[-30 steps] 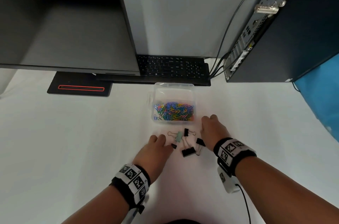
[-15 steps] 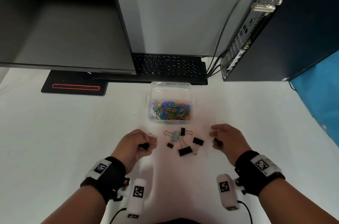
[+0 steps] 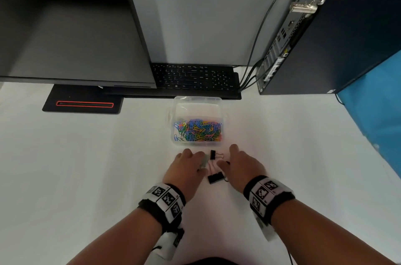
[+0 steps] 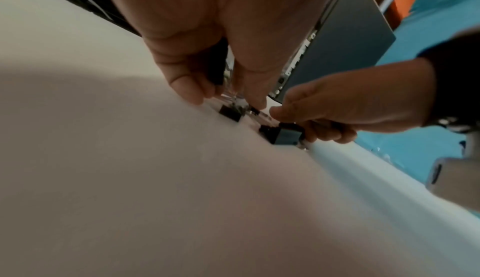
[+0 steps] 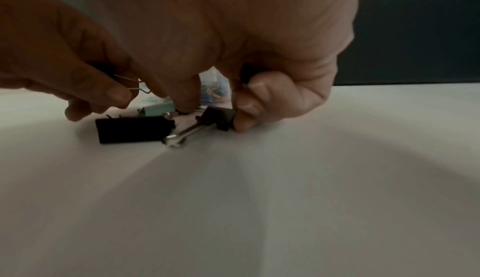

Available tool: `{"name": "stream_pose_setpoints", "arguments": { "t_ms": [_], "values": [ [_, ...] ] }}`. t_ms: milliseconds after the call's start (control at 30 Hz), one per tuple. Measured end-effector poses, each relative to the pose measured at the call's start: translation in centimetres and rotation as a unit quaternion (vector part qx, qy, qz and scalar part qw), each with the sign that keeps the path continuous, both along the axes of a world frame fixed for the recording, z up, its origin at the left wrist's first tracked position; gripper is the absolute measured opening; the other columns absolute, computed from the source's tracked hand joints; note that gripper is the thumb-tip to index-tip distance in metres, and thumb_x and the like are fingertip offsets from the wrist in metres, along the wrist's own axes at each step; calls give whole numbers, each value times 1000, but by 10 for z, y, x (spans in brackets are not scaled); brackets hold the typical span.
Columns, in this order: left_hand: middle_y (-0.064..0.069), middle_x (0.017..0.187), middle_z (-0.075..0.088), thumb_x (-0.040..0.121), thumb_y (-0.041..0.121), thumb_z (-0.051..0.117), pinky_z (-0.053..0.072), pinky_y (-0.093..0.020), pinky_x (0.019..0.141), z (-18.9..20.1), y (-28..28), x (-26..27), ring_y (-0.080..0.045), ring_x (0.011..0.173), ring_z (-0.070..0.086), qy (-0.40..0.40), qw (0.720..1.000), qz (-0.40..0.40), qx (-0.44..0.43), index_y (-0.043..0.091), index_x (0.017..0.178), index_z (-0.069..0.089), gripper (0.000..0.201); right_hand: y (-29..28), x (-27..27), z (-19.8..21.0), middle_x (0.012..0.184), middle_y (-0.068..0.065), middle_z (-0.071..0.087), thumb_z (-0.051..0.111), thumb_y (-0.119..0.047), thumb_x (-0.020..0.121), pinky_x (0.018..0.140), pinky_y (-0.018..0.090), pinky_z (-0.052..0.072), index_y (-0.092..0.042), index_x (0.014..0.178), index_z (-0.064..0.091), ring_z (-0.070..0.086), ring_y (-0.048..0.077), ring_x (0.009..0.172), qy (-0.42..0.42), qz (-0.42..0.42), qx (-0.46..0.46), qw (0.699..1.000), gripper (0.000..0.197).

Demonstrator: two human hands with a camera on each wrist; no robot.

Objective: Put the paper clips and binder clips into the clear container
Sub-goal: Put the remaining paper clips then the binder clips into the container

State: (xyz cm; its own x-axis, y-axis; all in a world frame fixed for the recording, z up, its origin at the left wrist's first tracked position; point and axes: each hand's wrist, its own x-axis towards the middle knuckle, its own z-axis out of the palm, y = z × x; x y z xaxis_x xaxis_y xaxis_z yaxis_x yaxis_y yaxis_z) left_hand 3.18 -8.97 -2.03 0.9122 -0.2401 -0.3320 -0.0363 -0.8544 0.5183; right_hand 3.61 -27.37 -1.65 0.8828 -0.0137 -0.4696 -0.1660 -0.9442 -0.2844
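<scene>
The clear container [image 3: 196,103] holds a heap of coloured paper clips [image 3: 198,131]. Just in front of it lie loose binder clips: a small black one [image 3: 212,154], a larger black one [image 3: 215,177] [image 5: 132,129] and a pale green one [image 3: 204,161] [image 5: 155,109]. My left hand [image 3: 195,162] [image 4: 221,94] hovers over the pile's left side, fingers curled around a small black clip, its wire handles showing in the right wrist view. My right hand [image 3: 225,162] [image 5: 215,111] pinches a small black binder clip [image 5: 218,117] on the table and keeps another dark clip tucked in its palm.
A black keyboard [image 3: 195,79] lies right behind the container. A large monitor [image 3: 71,26] and its base [image 3: 83,103] are at the back left, and a computer tower [image 3: 338,32] with cables stands at the back right. White tabletop [image 3: 86,167] spreads around the hands.
Half a second ago the hands were apart, each with a small black clip. Both have moved inward onto the binder clip pile.
</scene>
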Motion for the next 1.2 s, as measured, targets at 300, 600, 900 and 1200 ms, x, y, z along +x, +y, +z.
{"name": "stream_pose_setpoints", "arguments": {
  "t_ms": [300,600,900,1200],
  "values": [
    [-5,109,42,89,36,54,50,-41,75,-11,-12,8,-28,95,49,-26,993,-89,78,29,121,43,35,-11,6,2,76,4,58,53,-33,82,59,35,39,-18,78,47,53,28,70,13,-67,99,993,17],
    [-4,97,36,90,23,47,50,-38,62,-8,-7,9,-28,69,52,-20,995,-81,47,23,94,43,6,-48,-11,25,69,10,61,59,-31,90,48,26,41,-11,68,59,54,22,57,186,-482,559,649,30],
    [2,94,41,79,21,62,48,-38,64,-13,11,4,-19,72,45,-29,997,-61,-27,21,78,39,23,-7,-17,17,70,1,59,56,-42,90,54,31,37,-21,82,47,53,26,65,23,-113,178,977,25],
    [-3,101,47,84,17,52,48,-37,67,-11,16,-1,-24,78,53,-68,996,10,-53,13,99,58,16,26,-28,-3,96,1,64,52,-62,81,65,35,46,-22,111,36,62,27,85,9,47,27,998,52]
  ]
}}
